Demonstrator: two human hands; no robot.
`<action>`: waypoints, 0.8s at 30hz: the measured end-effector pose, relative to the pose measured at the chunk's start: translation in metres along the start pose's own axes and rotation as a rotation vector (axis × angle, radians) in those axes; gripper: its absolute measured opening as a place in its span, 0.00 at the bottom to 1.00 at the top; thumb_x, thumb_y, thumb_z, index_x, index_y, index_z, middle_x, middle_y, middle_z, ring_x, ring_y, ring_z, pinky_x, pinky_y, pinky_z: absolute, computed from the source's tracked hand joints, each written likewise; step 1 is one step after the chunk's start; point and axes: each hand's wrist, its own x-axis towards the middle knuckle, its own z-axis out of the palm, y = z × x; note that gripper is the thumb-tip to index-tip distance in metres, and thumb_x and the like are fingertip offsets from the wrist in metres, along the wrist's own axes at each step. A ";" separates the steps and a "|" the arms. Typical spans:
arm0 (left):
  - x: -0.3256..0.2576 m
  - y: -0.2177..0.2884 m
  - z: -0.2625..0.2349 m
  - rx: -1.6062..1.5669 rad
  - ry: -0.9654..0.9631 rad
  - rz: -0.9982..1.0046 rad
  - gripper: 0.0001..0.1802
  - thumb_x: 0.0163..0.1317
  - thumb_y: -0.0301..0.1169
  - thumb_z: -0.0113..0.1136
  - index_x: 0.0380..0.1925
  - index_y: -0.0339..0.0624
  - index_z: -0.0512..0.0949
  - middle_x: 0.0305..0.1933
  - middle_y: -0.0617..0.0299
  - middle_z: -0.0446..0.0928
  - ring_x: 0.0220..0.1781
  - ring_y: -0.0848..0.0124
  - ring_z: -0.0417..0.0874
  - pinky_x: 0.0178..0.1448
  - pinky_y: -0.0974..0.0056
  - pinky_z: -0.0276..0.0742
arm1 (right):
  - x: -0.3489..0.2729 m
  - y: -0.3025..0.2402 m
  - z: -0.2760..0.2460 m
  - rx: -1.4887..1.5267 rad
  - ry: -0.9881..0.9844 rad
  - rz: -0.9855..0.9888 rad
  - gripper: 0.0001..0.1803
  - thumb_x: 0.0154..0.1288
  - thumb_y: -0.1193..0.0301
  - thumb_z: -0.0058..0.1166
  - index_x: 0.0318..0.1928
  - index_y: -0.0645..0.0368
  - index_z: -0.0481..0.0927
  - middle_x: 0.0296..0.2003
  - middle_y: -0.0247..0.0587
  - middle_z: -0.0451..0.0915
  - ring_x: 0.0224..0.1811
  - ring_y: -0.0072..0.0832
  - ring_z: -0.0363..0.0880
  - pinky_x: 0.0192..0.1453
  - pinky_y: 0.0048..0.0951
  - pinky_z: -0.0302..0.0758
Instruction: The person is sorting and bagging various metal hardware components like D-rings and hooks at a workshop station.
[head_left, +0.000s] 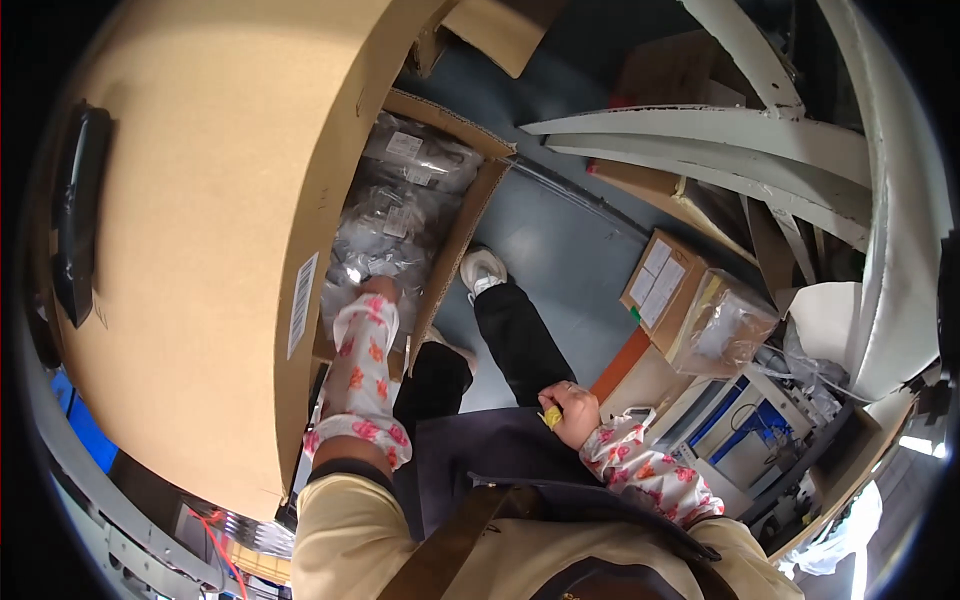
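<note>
My left hand (380,287) reaches down into an open cardboard box (462,232) on my left. Its fingers are hidden among clear plastic bags (392,225) with white labels, which fill the box in a row. Inside the bags, the contents are too blurred to name. My right hand (572,414) is closed and rests near my right thigh, over the dark apron. A small yellow piece (552,416) shows at its fingers; whether it is held or wrapped round a finger I cannot make out. Floral sleeve covers run along both forearms.
A big cardboard box (210,200) rises close on my left, with a black object (80,215) on it. To the right, a smaller labelled carton (665,280) stands beside a plastic-wrapped box (722,325). Curved white metal bars (710,145) reach in from the upper right.
</note>
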 end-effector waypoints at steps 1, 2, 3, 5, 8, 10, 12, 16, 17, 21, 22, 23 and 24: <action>-0.001 0.016 -0.009 -0.003 -0.013 0.021 0.12 0.48 0.34 0.53 0.34 0.49 0.78 0.37 0.54 0.76 0.44 0.57 0.76 0.46 0.54 0.71 | 0.001 0.005 0.001 -0.043 -0.014 -0.011 0.04 0.47 0.75 0.54 0.24 0.61 0.75 0.23 0.43 0.75 0.27 0.38 0.75 0.32 0.32 0.71; -0.005 0.055 -0.039 -0.098 0.043 0.065 0.13 0.47 0.33 0.54 0.35 0.48 0.77 0.38 0.53 0.76 0.44 0.56 0.76 0.46 0.54 0.71 | 0.001 0.013 -0.003 -0.102 -0.009 0.002 0.04 0.47 0.74 0.54 0.24 0.60 0.74 0.23 0.42 0.75 0.27 0.38 0.75 0.33 0.33 0.71; -0.009 0.079 -0.065 -0.182 0.105 0.082 0.15 0.45 0.32 0.55 0.37 0.47 0.76 0.39 0.52 0.75 0.43 0.55 0.75 0.46 0.54 0.71 | 0.001 0.017 -0.007 -0.107 0.007 0.028 0.04 0.47 0.74 0.54 0.24 0.60 0.74 0.23 0.42 0.75 0.27 0.38 0.75 0.33 0.33 0.71; 0.015 0.084 -0.074 -0.478 0.560 0.188 0.15 0.48 0.33 0.55 0.37 0.43 0.73 0.38 0.46 0.74 0.41 0.52 0.75 0.44 0.54 0.71 | 0.001 0.011 -0.005 -0.104 0.015 0.024 0.04 0.47 0.74 0.54 0.23 0.60 0.74 0.23 0.42 0.75 0.27 0.37 0.74 0.33 0.34 0.71; 0.110 0.033 -0.076 -0.427 0.920 0.136 0.30 0.45 0.45 0.59 0.44 0.34 0.68 0.43 0.48 0.72 0.42 0.54 0.75 0.44 0.57 0.71 | -0.002 -0.006 0.007 -0.089 -0.012 -0.055 0.04 0.47 0.74 0.54 0.23 0.59 0.74 0.22 0.40 0.75 0.27 0.37 0.74 0.32 0.34 0.70; 0.162 0.028 -0.094 -0.431 0.919 -0.045 0.38 0.41 0.54 0.59 0.44 0.31 0.68 0.42 0.52 0.73 0.41 0.57 0.76 0.44 0.58 0.72 | -0.005 -0.008 0.011 -0.117 -0.031 -0.076 0.04 0.47 0.73 0.54 0.23 0.59 0.74 0.21 0.39 0.74 0.26 0.36 0.74 0.31 0.33 0.70; 0.176 0.071 -0.122 -0.882 0.801 -0.083 0.41 0.40 0.58 0.58 0.42 0.31 0.69 0.41 0.54 0.74 0.41 0.59 0.76 0.45 0.59 0.72 | 0.003 0.003 0.012 -0.184 -0.020 -0.057 0.04 0.47 0.73 0.54 0.22 0.59 0.74 0.21 0.39 0.74 0.26 0.35 0.74 0.30 0.32 0.70; 0.139 0.054 -0.115 -1.006 1.058 0.057 0.28 0.42 0.49 0.60 0.36 0.36 0.72 0.37 0.57 0.75 0.40 0.61 0.76 0.45 0.62 0.71 | -0.001 -0.003 0.011 -0.230 -0.044 -0.087 0.05 0.48 0.72 0.54 0.21 0.58 0.74 0.21 0.38 0.75 0.26 0.34 0.74 0.30 0.31 0.69; 0.113 0.063 -0.105 -0.939 0.990 0.075 0.24 0.41 0.43 0.60 0.36 0.39 0.71 0.37 0.56 0.74 0.41 0.60 0.76 0.45 0.61 0.71 | 0.000 0.001 0.011 -0.231 -0.027 -0.075 0.04 0.47 0.72 0.55 0.22 0.59 0.74 0.21 0.38 0.75 0.26 0.35 0.74 0.30 0.32 0.69; -0.010 0.039 -0.077 -0.368 0.370 -0.085 0.26 0.38 0.31 0.61 0.43 0.47 0.69 0.47 0.51 0.67 0.48 0.53 0.71 0.47 0.55 0.69 | 0.002 -0.002 0.010 -0.225 0.003 -0.050 0.04 0.45 0.73 0.56 0.22 0.59 0.75 0.21 0.39 0.75 0.26 0.35 0.74 0.30 0.33 0.69; -0.030 0.026 -0.072 -0.222 0.219 -0.117 0.28 0.37 0.31 0.61 0.44 0.46 0.68 0.50 0.50 0.65 0.49 0.53 0.70 0.49 0.54 0.68 | 0.002 -0.003 0.011 -0.226 -0.012 -0.055 0.04 0.45 0.73 0.56 0.22 0.59 0.75 0.21 0.39 0.75 0.26 0.35 0.74 0.30 0.33 0.69; -0.041 0.020 -0.070 -0.216 0.216 -0.126 0.28 0.37 0.31 0.61 0.44 0.46 0.68 0.50 0.50 0.65 0.49 0.53 0.70 0.49 0.54 0.68 | 0.001 -0.003 0.011 -0.218 -0.018 -0.056 0.04 0.45 0.73 0.56 0.22 0.59 0.75 0.21 0.39 0.75 0.26 0.35 0.74 0.30 0.33 0.69; -0.049 0.016 -0.072 -0.038 0.189 -0.141 0.30 0.37 0.32 0.62 0.46 0.46 0.67 0.52 0.49 0.62 0.51 0.53 0.69 0.51 0.53 0.66 | 0.002 -0.003 0.013 -0.240 -0.022 -0.057 0.04 0.46 0.73 0.55 0.21 0.59 0.74 0.21 0.39 0.75 0.26 0.34 0.74 0.29 0.32 0.69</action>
